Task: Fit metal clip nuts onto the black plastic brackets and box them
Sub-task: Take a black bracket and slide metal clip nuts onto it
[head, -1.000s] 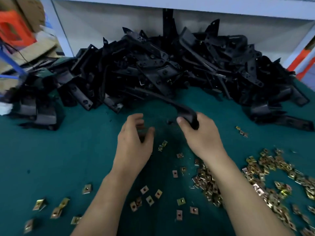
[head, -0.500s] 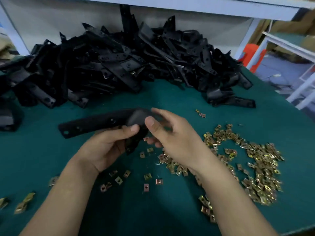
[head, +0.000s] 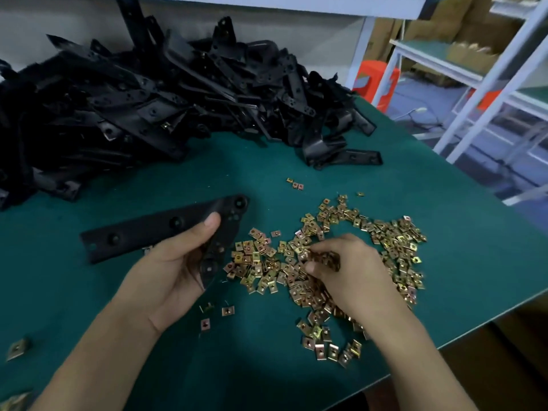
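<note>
Green table (head: 459,277): left hand (head: 175,271) grips one bracket (head: 148,229), right hand (head: 350,277) pinches several nuts (head: 326,258).

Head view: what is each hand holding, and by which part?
Left hand grips the black bracket at its bend, thumb on top. Right hand pinches a few clip nuts, fingers curled over them.

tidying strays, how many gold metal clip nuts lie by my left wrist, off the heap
3. One gold clip nut and a second lie side by side right of the left hand, a third just below; others may hide under it.
</note>
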`<action>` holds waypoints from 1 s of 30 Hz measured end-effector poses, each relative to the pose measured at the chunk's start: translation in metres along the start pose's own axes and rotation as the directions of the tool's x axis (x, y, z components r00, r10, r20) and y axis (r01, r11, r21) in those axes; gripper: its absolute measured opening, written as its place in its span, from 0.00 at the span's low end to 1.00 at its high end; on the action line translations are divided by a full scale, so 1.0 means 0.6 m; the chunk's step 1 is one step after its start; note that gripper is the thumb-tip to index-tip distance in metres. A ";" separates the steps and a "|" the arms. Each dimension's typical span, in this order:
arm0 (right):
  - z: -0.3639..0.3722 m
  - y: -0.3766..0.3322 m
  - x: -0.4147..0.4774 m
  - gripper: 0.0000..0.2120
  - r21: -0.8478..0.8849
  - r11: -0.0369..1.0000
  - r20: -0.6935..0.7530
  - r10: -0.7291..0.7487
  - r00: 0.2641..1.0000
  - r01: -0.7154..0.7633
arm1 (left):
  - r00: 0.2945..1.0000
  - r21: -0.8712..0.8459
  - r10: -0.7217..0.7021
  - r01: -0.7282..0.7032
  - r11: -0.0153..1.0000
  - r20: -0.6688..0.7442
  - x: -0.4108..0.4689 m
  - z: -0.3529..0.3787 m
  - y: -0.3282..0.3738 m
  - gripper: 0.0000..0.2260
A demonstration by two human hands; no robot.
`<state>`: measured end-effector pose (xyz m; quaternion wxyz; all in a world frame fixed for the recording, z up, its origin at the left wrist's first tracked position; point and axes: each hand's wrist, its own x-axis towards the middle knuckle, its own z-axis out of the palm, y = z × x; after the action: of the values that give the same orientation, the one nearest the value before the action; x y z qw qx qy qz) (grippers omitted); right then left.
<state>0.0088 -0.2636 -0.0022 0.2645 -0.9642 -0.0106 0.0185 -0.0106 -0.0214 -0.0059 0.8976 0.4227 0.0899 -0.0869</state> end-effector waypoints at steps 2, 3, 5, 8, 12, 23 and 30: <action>0.005 0.003 0.004 0.07 0.030 0.999 -0.036 -0.022 0.999 0.023 | 0.999 -0.002 -0.029 0.030 1.000 0.012 -0.001 0.008 -0.011 0.23; 0.008 0.003 0.006 0.06 0.045 0.999 -0.047 -0.026 0.999 0.028 | 0.999 0.004 -0.034 0.034 0.999 0.012 -0.001 0.008 -0.014 0.25; 0.013 0.004 0.009 0.09 0.064 0.998 -0.055 -0.021 0.998 0.025 | 1.000 0.026 -0.029 0.029 0.999 -0.007 -0.004 0.010 -0.013 0.30; 0.017 0.007 0.014 0.12 0.140 0.990 -0.071 -0.012 0.997 0.022 | 1.000 0.032 -0.006 0.006 0.999 -0.016 -0.005 0.010 -0.010 0.31; 0.017 0.003 0.017 0.13 0.269 0.962 -0.104 -0.009 0.995 0.037 | 0.999 0.037 -0.018 0.019 0.999 -0.036 -0.003 0.010 -0.007 0.32; 0.019 -0.051 0.009 0.10 0.868 0.454 0.233 -0.018 0.972 -0.200 | 0.998 -0.011 -0.053 0.053 0.999 0.027 0.001 0.005 -0.010 0.29; 0.031 -0.082 0.000 0.09 0.916 0.326 0.270 -0.070 0.960 -0.234 | 0.995 -0.018 -0.099 0.099 0.995 -0.003 0.004 0.006 -0.009 0.21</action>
<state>0.0077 -0.2118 0.0069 0.7678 -0.6199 0.0164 0.1612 -0.0093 -0.0275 -0.0084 0.8957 0.4101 0.1133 -0.1296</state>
